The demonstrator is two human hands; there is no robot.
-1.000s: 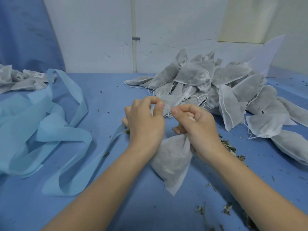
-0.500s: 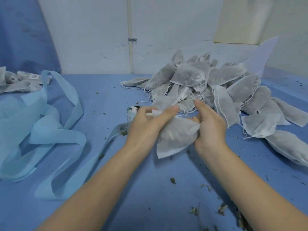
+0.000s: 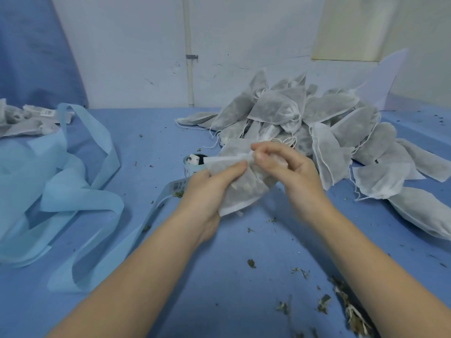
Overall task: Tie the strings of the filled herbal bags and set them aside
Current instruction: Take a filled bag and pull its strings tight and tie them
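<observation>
Fingers of the left hand now cradle a fresh herbal bag lifted off the tabletop, while the right hand pinches its open top, so tying begins anew.

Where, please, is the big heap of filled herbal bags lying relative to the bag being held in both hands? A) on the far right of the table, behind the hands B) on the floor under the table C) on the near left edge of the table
A: the heap of bags lies on the blue table beyond and right of the held bag, gripped by the left hand and right hand.
</observation>
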